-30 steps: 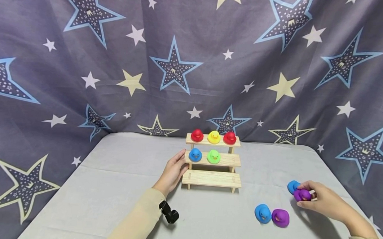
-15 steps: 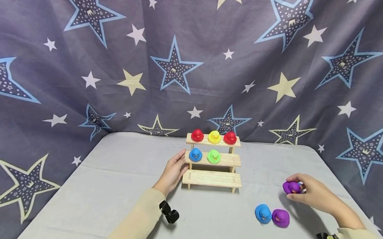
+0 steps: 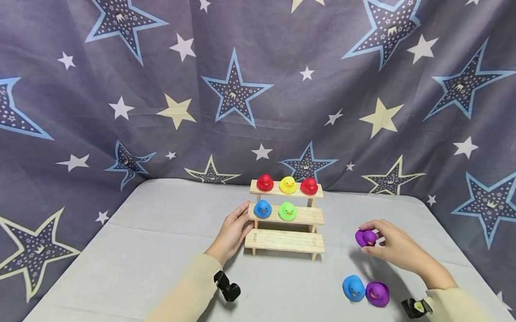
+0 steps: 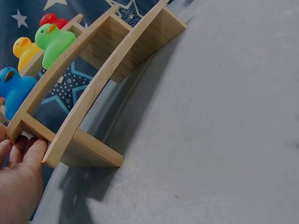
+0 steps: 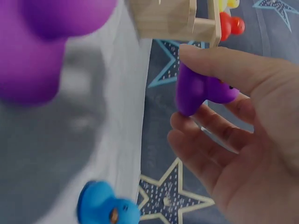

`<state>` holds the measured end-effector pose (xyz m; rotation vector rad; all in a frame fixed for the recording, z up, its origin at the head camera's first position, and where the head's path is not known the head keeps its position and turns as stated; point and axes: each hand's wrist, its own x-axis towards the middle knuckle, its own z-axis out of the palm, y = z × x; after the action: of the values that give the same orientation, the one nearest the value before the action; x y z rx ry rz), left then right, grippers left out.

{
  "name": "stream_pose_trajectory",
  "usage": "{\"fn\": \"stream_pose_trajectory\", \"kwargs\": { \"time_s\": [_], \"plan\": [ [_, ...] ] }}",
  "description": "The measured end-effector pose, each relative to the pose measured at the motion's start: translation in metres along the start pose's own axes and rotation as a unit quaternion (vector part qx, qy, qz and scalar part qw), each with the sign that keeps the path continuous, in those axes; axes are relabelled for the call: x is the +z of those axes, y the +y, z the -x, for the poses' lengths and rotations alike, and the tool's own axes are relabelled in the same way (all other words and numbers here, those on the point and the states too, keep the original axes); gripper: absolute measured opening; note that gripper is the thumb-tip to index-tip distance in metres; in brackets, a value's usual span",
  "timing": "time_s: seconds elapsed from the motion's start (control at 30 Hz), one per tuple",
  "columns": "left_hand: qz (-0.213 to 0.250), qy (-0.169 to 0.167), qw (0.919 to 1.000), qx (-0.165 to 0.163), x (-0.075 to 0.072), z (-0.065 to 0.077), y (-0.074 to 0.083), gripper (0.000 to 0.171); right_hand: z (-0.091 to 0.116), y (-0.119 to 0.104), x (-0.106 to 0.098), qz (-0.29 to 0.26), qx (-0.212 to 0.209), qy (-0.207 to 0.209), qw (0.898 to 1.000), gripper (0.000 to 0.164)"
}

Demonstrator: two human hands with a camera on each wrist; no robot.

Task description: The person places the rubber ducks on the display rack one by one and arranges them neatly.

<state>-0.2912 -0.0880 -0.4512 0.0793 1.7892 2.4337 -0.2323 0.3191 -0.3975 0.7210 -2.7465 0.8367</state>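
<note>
My right hand (image 3: pixel 395 246) pinches a purple rubber duck (image 3: pixel 365 237) between thumb and fingers, above the cloth to the right of a three-step wooden display stand (image 3: pixel 285 240). The left hand (image 3: pixel 232 230) grips that stand at the left end of its middle step, fingers curled in under the board in the left wrist view. On the top step sit a red duck (image 3: pixel 265 183), a yellow duck (image 3: pixel 288 185) and another red duck (image 3: pixel 309 186). A blue duck (image 3: pixel 263 209) and a green duck (image 3: pixel 288 211) occupy the middle step. The bottom step is bare.
Near the front right, a blue duck (image 3: pixel 354 288) and a second purple duck (image 3: pixel 377 294) lie side by side on the grey cloth (image 3: pixel 147 272). One more blue duck (image 5: pixel 107 205) shows in the right wrist view. A star-patterned curtain (image 3: pixel 224 144) hangs behind.
The right hand has carried the purple duck leftward and slightly farther back, away from the blue duck beside which it was. My left hand keeps its hold on the stand.
</note>
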Motion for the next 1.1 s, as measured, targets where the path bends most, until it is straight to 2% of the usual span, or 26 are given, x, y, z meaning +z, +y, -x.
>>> {"fn": "stream_pose_trajectory", "kwargs": {
  "time_s": [0.33,0.63,1.1],
  "plan": [
    [0.000,-0.002,1.0000,0.007,0.000,0.001,0.001,0.053,-0.034,-0.023,0.014,-0.023,-0.023,-0.003,0.999,0.042],
    [-0.002,-0.001,1.0000,0.004,0.001,0.001,0.000,0.053,-0.063,-0.033,0.030,-0.030,-0.048,-0.011,0.998,0.044],
    [0.003,0.001,1.0000,0.008,0.002,0.001,0.000,0.053,-0.086,-0.040,0.045,-0.052,-0.046,-0.016,0.997,0.046]
  ]
}}
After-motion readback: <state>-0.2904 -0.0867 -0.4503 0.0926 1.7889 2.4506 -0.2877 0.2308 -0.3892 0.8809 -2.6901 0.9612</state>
